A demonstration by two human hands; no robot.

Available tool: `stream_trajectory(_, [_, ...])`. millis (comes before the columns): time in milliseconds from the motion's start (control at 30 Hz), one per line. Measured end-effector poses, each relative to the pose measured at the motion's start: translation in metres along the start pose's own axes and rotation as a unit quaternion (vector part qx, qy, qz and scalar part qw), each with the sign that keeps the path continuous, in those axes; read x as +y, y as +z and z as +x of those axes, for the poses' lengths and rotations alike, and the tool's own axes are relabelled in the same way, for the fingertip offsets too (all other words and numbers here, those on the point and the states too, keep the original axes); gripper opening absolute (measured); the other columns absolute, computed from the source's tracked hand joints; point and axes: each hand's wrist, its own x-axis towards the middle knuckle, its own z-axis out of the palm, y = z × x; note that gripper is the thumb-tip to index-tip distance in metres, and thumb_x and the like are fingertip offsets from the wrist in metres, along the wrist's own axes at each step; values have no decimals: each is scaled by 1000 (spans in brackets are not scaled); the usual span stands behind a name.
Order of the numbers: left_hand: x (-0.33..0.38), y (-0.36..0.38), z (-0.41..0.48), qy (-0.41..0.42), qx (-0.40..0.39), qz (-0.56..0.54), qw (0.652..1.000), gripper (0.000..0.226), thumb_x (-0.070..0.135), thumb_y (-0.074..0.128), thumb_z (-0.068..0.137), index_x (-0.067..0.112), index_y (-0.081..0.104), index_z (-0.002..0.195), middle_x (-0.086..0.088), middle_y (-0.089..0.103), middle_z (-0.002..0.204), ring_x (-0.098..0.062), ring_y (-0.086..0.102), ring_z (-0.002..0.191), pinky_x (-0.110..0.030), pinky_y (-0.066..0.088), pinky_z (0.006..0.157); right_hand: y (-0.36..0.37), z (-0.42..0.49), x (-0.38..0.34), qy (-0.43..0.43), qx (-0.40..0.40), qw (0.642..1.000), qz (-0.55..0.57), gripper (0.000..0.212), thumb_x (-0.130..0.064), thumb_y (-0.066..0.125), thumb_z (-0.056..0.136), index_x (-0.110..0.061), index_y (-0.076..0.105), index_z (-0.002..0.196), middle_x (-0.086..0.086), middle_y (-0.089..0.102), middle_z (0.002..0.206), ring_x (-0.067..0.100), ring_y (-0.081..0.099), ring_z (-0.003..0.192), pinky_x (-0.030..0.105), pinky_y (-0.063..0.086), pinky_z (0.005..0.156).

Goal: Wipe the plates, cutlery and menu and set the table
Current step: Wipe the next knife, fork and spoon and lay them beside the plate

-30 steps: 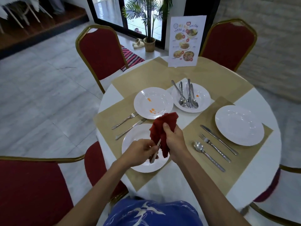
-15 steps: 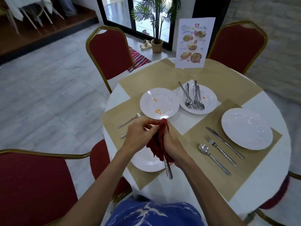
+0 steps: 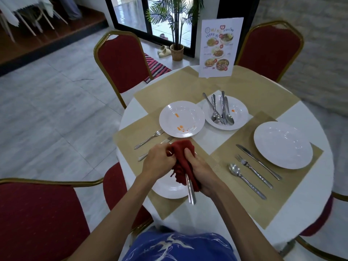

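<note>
Cutlery piece [image 3: 190,191] now handle-down, drawn through red cloth [image 3: 183,162]; right hand [image 3: 202,174] fingers clamp cloth, left hand [image 3: 159,162] fingers pinch top; wipe nearly finished.

A single wide-angle view is given from head height, aimed forward and steeply down over a round table [image 3: 310,219]. The hands are seen close below the lens, just under centre frame. The menu [image 3: 218,48] is placed toward 12 o'clock, at the table's far edge, with red chairs [image 3: 120,61] beyond. Straight lines are bent near the frame edges. No second view is provided.
</note>
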Motion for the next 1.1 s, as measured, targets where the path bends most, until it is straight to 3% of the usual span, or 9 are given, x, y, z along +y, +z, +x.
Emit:
stream_trajectory(133, [0, -6, 4, 8, -22, -44, 999, 12, 22, 61, 82, 26, 70, 76, 7, 71, 77, -13, 65, 71, -29, 53, 68, -4, 1, -2, 14, -31, 999, -26, 49, -46, 42, 109, -5, 66, 119, 21, 74, 92, 26, 66, 65, 34, 54, 56])
stream_trajectory(267, [-1, -19, 13, -29, 66, -97, 993, 7, 24, 69, 85, 22, 73, 80, 10, 69, 76, -8, 63, 74, -27, 50, 70, -5, 0, 2, 11, -43, 999, -20, 43, -38, 49, 108, -3, 67, 123, 22, 74, 104, 25, 70, 74, 31, 56, 59])
stream_trajectory(367, [-3, -20, 13, -56, 101, -101, 988, 14, 28, 65, 88, 23, 66, 75, 9, 66, 72, -9, 62, 72, -27, 48, 66, -3, -3, 3, 14, -53, 997, -51, 36, -31, 54, 106, 0, 68, 120, 21, 76, 101, 26, 72, 76, 33, 58, 59])
stream_trajectory(500, [-5, 1, 10, -38, 3, -33, 999, 24, 28, 56, 96, 15, 61, 78, 1, 64, 74, -22, 61, 76, -29, 41, 63, 9, 9, 1, 2, 16, 997, -76, 26, -21, 52, 107, 0, 66, 106, 21, 72, 86, 26, 70, 64, 33, 56, 53])
stream_trajectory(700, [-15, -38, 35, -66, 105, -75, 989, 27, 30, 54, 99, 23, 62, 75, 5, 70, 73, -12, 64, 72, -28, 40, 59, 12, -6, 10, 11, -19, 992, -125, 23, -25, 55, 106, -10, 64, 121, 19, 76, 101, 29, 74, 83, 39, 63, 69])
stream_trajectory(833, [-11, -5, 13, 13, 20, -39, 999, 24, 22, 58, 96, 20, 56, 73, 9, 58, 65, -15, 54, 65, -28, 33, 62, 18, 10, 9, 2, 31, 997, -67, 25, -20, 49, 108, -1, 62, 118, 21, 73, 88, 26, 69, 64, 34, 57, 55])
stream_trajectory(1000, [-33, -26, 30, -36, 35, -72, 996, 32, 26, 60, 96, 21, 56, 64, 11, 65, 59, -1, 62, 60, -28, 41, 59, 24, 7, 21, 8, 25, 993, -119, 24, -26, 51, 108, -10, 63, 121, 13, 75, 91, 23, 69, 69, 36, 58, 60])
stream_trajectory(1100, [-36, -33, 34, -78, 100, -132, 983, 31, 26, 58, 99, 21, 57, 68, 6, 69, 64, -10, 69, 67, -30, 50, 63, 25, 13, 18, 4, 29, 992, -125, 22, -25, 53, 108, -10, 63, 121, 11, 76, 89, 25, 69, 70, 39, 57, 62])
